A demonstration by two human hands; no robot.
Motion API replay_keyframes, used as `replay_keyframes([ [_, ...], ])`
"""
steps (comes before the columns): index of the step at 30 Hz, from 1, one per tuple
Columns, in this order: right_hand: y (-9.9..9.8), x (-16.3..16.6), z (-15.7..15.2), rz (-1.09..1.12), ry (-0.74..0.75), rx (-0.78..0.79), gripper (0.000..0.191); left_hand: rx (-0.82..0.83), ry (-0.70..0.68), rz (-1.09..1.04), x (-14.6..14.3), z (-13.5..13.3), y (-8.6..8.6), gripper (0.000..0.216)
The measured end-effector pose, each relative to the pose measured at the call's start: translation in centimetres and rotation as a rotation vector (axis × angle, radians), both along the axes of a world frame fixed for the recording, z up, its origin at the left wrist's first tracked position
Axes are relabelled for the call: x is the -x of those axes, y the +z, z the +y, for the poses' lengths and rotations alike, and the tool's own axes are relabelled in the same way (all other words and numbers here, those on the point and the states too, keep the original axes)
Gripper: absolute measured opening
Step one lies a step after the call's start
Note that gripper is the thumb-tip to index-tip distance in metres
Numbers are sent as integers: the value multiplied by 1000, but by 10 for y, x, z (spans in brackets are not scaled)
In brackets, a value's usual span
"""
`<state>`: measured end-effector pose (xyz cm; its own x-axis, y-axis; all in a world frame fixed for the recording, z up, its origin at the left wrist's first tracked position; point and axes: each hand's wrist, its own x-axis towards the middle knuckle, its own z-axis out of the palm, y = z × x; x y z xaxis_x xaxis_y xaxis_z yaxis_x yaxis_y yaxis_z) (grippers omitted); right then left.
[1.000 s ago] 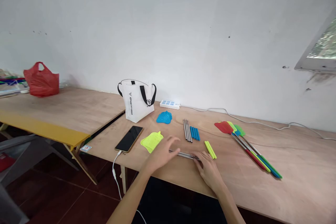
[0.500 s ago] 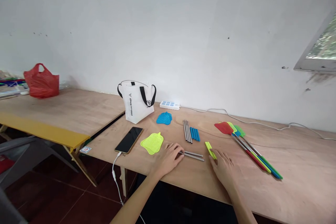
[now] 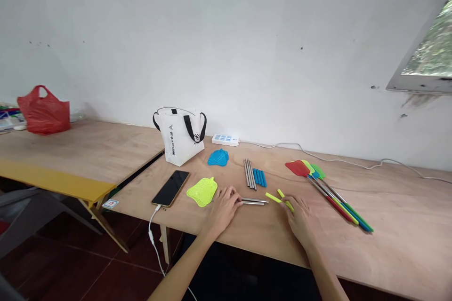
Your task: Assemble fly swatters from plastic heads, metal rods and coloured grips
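My left hand (image 3: pixel 224 206) is closed over two thin metal tubes (image 3: pixel 254 201), which stick out to the right, nearly level with the table. In my right hand (image 3: pixel 297 214) a yellow-green handle sleeve (image 3: pixel 273 198) is pinched by the fingertips and points left toward the tube ends, a small gap apart. A second yellow-green sleeve (image 3: pixel 281 193) lies at an angle under the same fingers. Left of my left hand are yellow-green fly swatter heads (image 3: pixel 202 192). Behind lie blue swatter heads (image 3: pixel 218 157), a row of metal tubes (image 3: pixel 250 174) and several blue sleeves (image 3: pixel 260 178).
Assembled fly swatters (image 3: pixel 332 197) lie to the right. A phone (image 3: pixel 171 188) with a charging cable sits at the left, near a white bag (image 3: pixel 180 143). Against the wall stands a power strip (image 3: pixel 225 139). A red plastic bag (image 3: pixel 45 113) rests on another table.
One yellow-green sleeve has swung from lying beside the other to pointing left at the tubes. The tubes have turned slightly in my left hand. The view has shifted slightly right.
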<state>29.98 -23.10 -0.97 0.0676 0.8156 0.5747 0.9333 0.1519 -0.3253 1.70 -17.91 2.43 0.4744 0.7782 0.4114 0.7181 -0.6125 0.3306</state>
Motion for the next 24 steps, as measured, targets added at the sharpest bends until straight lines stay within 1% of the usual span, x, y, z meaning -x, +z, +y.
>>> replay_keyframes([
  [2,1,-1,1,-2,73,-3,26,8,3,17,0,1,-1,14],
  [4,1,0,1,-31,98,-10,26,27,-2,19,0,2,-2,12],
  [8,2,2,-1,-102,80,-40,30,46,-4,-5,0,4,-5,14],
  [12,3,2,-2,-147,58,-62,29,45,-8,4,0,5,-7,16],
  [18,7,3,-4,-135,41,-56,30,64,-4,-8,1,4,-6,12],
  [24,13,5,-6,-129,45,-55,30,78,-24,-35,1,2,-1,16],
])
